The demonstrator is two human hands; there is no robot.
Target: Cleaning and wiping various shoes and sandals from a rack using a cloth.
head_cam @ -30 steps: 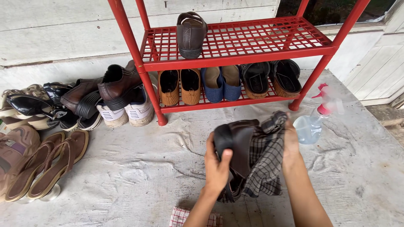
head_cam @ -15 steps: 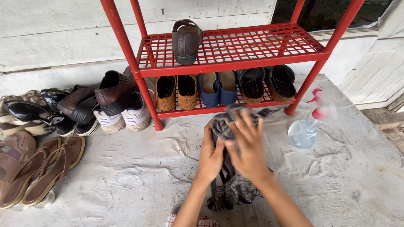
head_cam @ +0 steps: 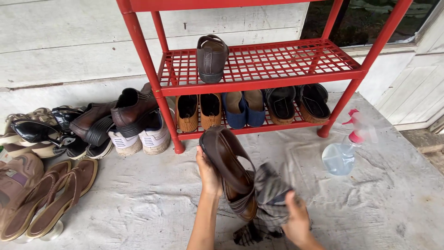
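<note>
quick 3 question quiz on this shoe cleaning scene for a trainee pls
1. True or false: the left hand holds a dark brown sandal.
2. What does the right hand grip? A) the spray bottle B) a checked cloth C) a white sneaker
3. How many shoes stand on the red rack's middle shelf?

Key
1. True. The left hand grips the sandal at its side.
2. B. The checked cloth is bunched against the sandal's lower end, while the spray bottle stands untouched on the floor sheet.
3. One, a single brown shoe; the pairs sit on the shelf below.
</note>
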